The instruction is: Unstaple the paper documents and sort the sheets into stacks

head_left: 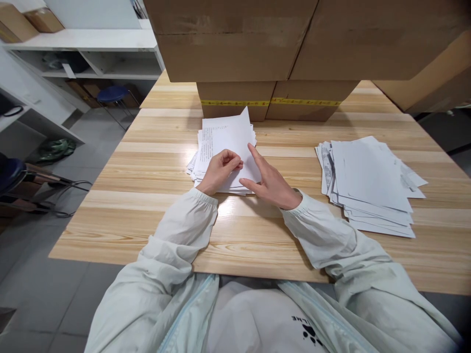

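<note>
A stack of white paper sheets (235,135) lies in front of me, its edges uneven and the top sheet's far right corner lifted. Small printed text runs down the left part of that sheet. Over the middle of the stack is my left hand (221,169), closed, with fingers curled and thumb pressed in; what they hold, if anything, is hidden. At the stack's right side, my right hand (270,179) is open, fingers stretched and thumb apart, nothing in it. Whether it touches the paper's edge I cannot tell.
A second, messier paper pile (371,181) lies on the wooden table (147,196) to the right. Stacked cardboard boxes (239,44) with yellow tape rise behind the papers. A blue stool (112,94) and white shelves (91,39) stand at the far left.
</note>
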`<state>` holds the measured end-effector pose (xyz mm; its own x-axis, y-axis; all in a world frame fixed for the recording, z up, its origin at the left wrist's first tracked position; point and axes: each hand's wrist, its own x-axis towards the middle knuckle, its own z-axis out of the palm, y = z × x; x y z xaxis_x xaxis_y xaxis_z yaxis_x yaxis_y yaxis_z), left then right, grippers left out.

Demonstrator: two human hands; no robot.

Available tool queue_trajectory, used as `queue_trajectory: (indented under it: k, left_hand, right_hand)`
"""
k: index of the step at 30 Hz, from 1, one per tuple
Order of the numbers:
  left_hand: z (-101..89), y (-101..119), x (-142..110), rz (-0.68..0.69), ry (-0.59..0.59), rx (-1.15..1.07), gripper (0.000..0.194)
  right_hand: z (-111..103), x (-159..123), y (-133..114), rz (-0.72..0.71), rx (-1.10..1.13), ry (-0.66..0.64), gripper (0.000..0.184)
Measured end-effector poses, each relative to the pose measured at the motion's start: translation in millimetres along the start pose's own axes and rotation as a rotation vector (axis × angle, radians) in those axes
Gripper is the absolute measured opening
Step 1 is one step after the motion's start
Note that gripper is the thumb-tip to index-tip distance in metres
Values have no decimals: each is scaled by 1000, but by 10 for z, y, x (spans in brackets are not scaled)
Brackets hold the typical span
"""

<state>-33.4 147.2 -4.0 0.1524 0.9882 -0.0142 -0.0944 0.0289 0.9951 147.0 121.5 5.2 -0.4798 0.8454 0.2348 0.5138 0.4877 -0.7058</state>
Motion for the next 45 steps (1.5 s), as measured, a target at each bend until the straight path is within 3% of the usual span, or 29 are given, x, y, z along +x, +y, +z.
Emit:
queue_trajectory:
  k: [7, 16, 33, 39, 45]
  left_hand:
    - [26, 62, -8, -34, 26, 12, 52]
    - [38, 48, -7, 15, 40, 76, 46]
    - [16, -2, 31, 2, 41, 20, 45]
    - [23, 18, 17, -7, 56, -9, 42]
    - [35, 51, -13, 9, 40, 2, 44]
  right_hand:
    - [44, -14, -9, -34, -38, -26, 99]
    - [60, -17, 6, -85, -117, -39, 91]
    - [48, -20, -4, -36, -65, -42, 92]
    - [-9, -18, -36, -7, 55, -82, 76]
    - [-50, -8, -56, -8, 181, -126, 75]
